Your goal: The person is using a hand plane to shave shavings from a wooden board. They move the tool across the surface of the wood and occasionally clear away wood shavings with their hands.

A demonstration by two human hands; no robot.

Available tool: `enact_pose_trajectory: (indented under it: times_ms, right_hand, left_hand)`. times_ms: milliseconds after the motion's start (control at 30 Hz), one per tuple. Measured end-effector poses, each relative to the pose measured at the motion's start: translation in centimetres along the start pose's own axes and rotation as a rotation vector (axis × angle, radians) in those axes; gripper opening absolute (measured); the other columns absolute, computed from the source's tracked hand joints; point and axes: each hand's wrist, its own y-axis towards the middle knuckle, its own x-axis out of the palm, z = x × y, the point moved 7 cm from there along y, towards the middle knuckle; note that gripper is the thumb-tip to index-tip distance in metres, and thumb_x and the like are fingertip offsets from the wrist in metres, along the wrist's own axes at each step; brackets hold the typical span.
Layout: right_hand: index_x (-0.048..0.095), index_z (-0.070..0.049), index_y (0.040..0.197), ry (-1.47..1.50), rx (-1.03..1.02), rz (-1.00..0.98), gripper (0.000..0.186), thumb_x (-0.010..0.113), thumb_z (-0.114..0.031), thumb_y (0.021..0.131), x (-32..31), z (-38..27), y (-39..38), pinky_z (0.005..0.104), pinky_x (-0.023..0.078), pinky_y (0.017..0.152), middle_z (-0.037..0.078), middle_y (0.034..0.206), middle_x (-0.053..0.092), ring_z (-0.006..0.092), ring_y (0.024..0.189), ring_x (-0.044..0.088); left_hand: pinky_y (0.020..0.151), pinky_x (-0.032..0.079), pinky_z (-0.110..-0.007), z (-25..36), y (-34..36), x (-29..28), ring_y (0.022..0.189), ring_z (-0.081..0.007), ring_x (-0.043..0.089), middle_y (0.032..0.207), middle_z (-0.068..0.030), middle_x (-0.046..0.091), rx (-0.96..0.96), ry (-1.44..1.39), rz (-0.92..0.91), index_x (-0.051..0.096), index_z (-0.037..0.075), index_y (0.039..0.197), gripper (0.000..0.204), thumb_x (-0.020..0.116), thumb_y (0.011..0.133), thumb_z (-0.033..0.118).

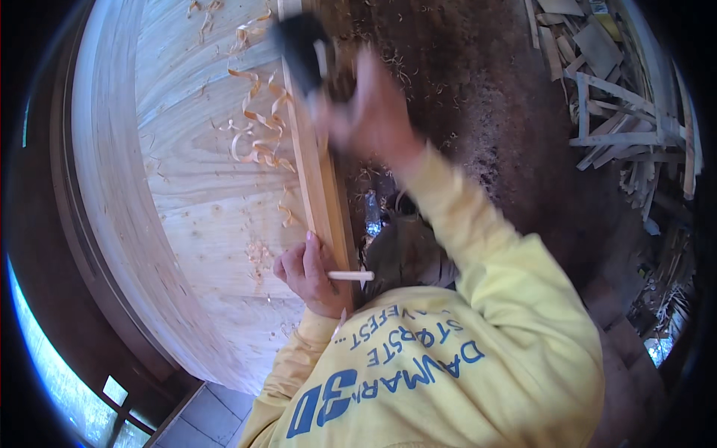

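Yellow sweatshirt, long-slvd, loose cut, soft matte fabric w/ folds across the torso; dk blue print on the front, several rows of slim caps plus a block of much bigger, chunkier characters toward the pers.'s L side; R sleeve wrinkled along the forearm, paler yellow nr the elbow, duller tan-yellow twd the cuff; L sleeve same cloth, creased, also a bit duller; both reach approx. to the wrist; L hand & R hand bare, R one blurred.
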Motion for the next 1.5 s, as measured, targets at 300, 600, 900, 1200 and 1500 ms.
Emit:
enact_pose_trajectory:
  times_ms: [300, 600, 900, 1200, 1500]
  right_hand:
    - [0.06, 0.003, 0.103, 0.003, 0.02, 0.056, 0.059, 0.08, -0.049, 0.084, 0.0, -0.2, 5.2, 0.052, 0.059, 0.084, 0.029, 0.099, 0.073, 0.0485, 0.099, 0.074]
    - [0.053, 0.002, 0.112, 0.142, -0.039, -0.169, 0.065, 0.087, -0.038, 0.073, -3.0, -4.1, -18.7, 0.0512, 0.055, 0.074, 0.021, 0.098, 0.056, 0.0428, 0.084, 0.063]
    - [0.06, 0.003, 0.102, 0.074, 0.222, 0.082, 0.055, 0.081, -0.043, 0.082, -1.2, 2.2, 5.6, 0.0504, 0.059, 0.08, 0.03, 0.095, 0.073, 0.047, 0.091, 0.075]
    - [0.053, 0.001, 0.119, 0.159, -0.036, -0.078, 0.067, 0.088, -0.035, 0.074, -1.6, -3.1, -10.8, 0.0511, 0.057, 0.072, 0.021, 0.098, 0.061, 0.0436, 0.082, 0.067]
    - [0.062, 0.003, 0.103, 0.09, 0.128, 0.069, 0.056, 0.084, -0.044, 0.081, 0.1, 2.9, 16.7, 0.0488, 0.059, 0.076, 0.029, 0.091, 0.074, 0.0453, 0.09, 0.076]
  left_hand:
    - [0.108, 0.038, -0.044, -0.5, -0.3, -0.7, 0.101, -0.024, 0.068, 0.106, -0.0079, 0.073, 0.038, 0.013, 0.082, 0.072, 0.002, 0.129, 0.03, 0.066, 0.1, 0.004]
    - [0.117, 0.034, -0.051, -1.0, -1.5, -0.6, 0.09, -0.0238, 0.067, 0.094, -0.0048, 0.07, 0.029, -0.017, 0.178, 0.067, 0.006, 0.128, 0.039, 0.076, 0.09, 0.002]
    - [0.101, 0.043, -0.047, 0.8, 0.4, -0.3, 0.102, -0.0316, 0.067, 0.11, -0.0115, 0.075, 0.068, 0.064, 0.111, 0.075, 0.003, 0.119, 0.021, 0.066, 0.102, 0.012]
    - [0.095, 0.042, -0.048, 0.0, -0.6, -0.7, 0.105, -0.0349, 0.062, 0.114, -0.0145, 0.069, 0.057, 0.032, 0.035, 0.072, -0.002, 0.13, 0.036, 0.069, 0.097, 0.013]
    - [0.094, 0.04, -0.044, 0.1, 0.5, 0.1, 0.097, -0.0288, 0.061, 0.103, -0.0105, 0.068, 0.066, 0.004, 0.03, 0.071, 0.0, 0.132, 0.033, 0.065, 0.1, 0.006]
